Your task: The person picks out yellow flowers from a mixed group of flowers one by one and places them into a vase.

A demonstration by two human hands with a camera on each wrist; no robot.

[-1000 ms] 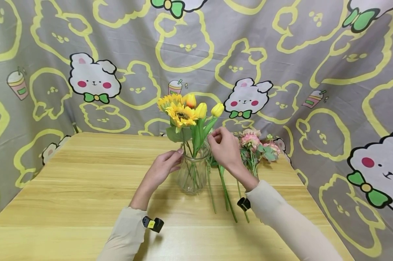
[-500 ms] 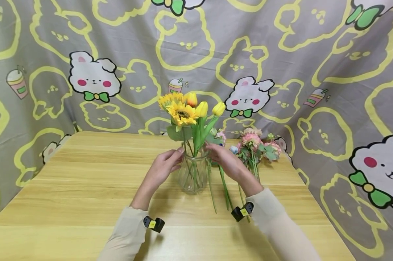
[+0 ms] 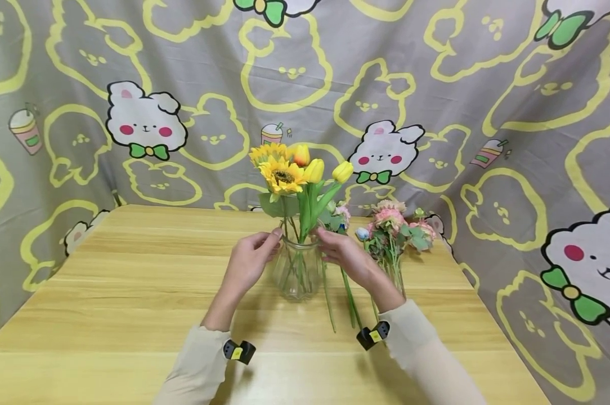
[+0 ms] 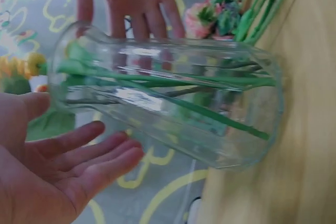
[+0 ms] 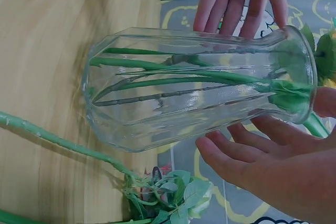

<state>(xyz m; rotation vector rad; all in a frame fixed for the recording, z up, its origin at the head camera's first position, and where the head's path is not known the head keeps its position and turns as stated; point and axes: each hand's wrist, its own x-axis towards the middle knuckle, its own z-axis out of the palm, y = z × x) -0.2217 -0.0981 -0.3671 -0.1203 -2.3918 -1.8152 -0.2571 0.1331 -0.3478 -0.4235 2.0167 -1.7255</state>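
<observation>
A clear glass vase (image 3: pixel 299 275) with faceted sides stands upright on the wooden table. Sunflowers (image 3: pixel 283 177) and tulips (image 3: pixel 314 170) rise from its mouth, their green stems (image 5: pixel 210 77) crossing inside the glass. My left hand (image 3: pixel 249 256) is at the vase's left side, thumb by the rim. In the left wrist view its fingers (image 4: pixel 105 163) are spread and loosely extended beside the neck. On the opposite side is my right hand (image 3: pixel 350 253). The right wrist view shows its fingers (image 5: pixel 228 158) extended along the glass below the rim, thumb near the lip.
Pink flowers (image 3: pixel 388 219) lie on the table to the right, with a small blue bud (image 3: pixel 362 233) beside them. Several loose green stems (image 3: pixel 353 306) point toward the front edge. A patterned curtain (image 3: pixel 209 56) hangs behind the table (image 3: pixel 133 281).
My right hand has come down from a raised, curled pose by the tulips to the vase's right side, its fingers straightening. The flowers have shifted slightly; the left hand stays at the vase.
</observation>
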